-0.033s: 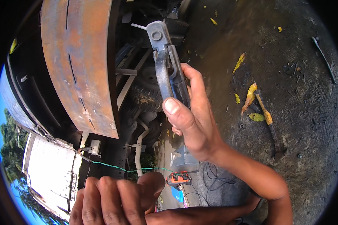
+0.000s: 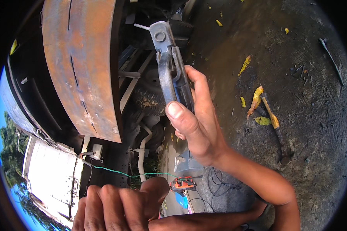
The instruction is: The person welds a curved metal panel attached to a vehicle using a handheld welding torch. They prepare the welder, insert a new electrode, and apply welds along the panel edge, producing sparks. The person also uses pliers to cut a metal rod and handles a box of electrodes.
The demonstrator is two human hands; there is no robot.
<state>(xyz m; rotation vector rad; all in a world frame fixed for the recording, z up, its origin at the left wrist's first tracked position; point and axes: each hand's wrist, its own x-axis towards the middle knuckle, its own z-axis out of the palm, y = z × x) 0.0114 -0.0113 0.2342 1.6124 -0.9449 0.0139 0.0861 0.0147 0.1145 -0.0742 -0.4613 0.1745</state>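
Observation:
My right hand (image 2: pixel 199 127) grips a dark grey metal fitting (image 2: pixel 166 65) with a pivot boss and a thin pin at its upper end, the thumb across its lower part. My left hand (image 2: pixel 117 206) is low in the picture with fingers curled; whatever it may hold is hidden. Just above it runs a thin green twisted wire (image 2: pixel 123 172). Left of the fitting is a large curved, rust-stained steel plate (image 2: pixel 85 69) with slots down its middle.
A vehicle's dark underside with a tyre (image 2: pixel 148 96) and pale pipe (image 2: pixel 142 146) lies behind. An orange-and-black machine (image 2: pixel 181 184) with cables (image 2: pixel 219 183) is low centre. On the wet ground are leaves (image 2: pixel 256 100), a long tool (image 2: pixel 281 142) and a rod (image 2: pixel 331 61).
My right hand and the fitting have shifted very slightly left. Otherwise nothing has visibly changed.

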